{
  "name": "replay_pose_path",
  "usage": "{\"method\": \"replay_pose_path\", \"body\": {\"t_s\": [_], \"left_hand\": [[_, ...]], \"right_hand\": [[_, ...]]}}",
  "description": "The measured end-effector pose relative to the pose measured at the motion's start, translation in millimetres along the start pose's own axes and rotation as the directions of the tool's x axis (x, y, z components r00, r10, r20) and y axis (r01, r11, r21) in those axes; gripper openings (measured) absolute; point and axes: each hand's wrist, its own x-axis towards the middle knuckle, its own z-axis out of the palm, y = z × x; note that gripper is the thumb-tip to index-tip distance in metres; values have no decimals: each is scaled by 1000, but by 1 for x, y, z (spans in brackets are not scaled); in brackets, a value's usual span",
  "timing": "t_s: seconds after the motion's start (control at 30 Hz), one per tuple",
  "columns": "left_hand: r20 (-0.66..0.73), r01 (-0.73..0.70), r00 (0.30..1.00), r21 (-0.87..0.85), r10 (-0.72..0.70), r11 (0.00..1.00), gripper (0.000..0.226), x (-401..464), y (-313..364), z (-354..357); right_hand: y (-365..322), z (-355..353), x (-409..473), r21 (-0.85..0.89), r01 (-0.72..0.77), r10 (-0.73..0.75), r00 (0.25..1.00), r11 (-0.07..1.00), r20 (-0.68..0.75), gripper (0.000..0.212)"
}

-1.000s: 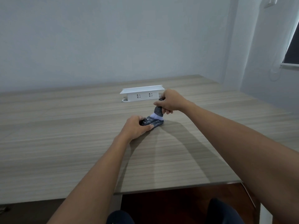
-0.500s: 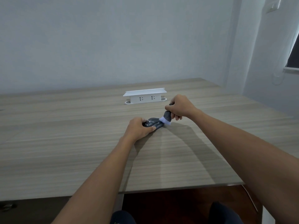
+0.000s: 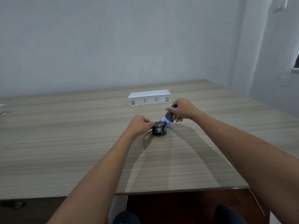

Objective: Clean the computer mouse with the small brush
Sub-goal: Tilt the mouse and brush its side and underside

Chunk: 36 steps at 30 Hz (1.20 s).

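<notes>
A black computer mouse [image 3: 159, 129] with white lettering sits mid-table, tipped up so its rear end faces me. My left hand [image 3: 140, 126] grips its left side with curled fingers. My right hand [image 3: 182, 110] holds the dark grey handle of a small brush [image 3: 169, 118], fingers wrapped round it. The brush's pale bristles touch the mouse's far right side. Part of the brush handle is hidden inside my fist.
A white power socket block [image 3: 149, 99] stands on the wooden table [image 3: 64, 143] just behind the hands. The table's near edge runs across the lower frame, with dark floor and my knees below. A small white object lies at the far left edge.
The mouse has been turned and tipped up, its lettered rear now towards me. My right hand moved the brush from the top of the mouse to its far right side.
</notes>
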Motion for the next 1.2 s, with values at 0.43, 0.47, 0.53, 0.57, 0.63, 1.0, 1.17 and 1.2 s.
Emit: {"method": "replay_pose_path", "body": {"t_s": [0.43,0.47,0.53,0.57,0.63,1.0,1.17,1.2], "left_hand": [[236,-72,970,60,56,996,44,0,8,-20],[239,-67,970,61,50,996,48,-1,9,-18],[231,-57,972,64,41,996,53,-1,9,-13],[224,-56,974,64,40,996,55,-1,9,-11],[206,-52,978,38,44,998,51,-1,8,-7],[252,10,968,-19,-5,1000,45,23,5,-10],[242,39,970,-26,-31,999,50,29,5,-9],[241,40,970,-24,-33,999,49,30,4,-9]], "right_hand": [[12,-9,-4,137,-90,88,996,987,20,32],[13,-9,-5,173,-109,105,994,979,34,31],[13,-9,-7,234,-144,131,989,962,70,28],[13,-8,-9,257,-160,142,986,953,89,27],[11,-8,-11,296,-195,162,978,935,131,27],[15,-20,-9,429,-429,271,884,795,382,28],[24,-11,-2,403,-393,254,899,826,356,25],[26,-10,-2,388,-400,249,890,830,383,27]]}}
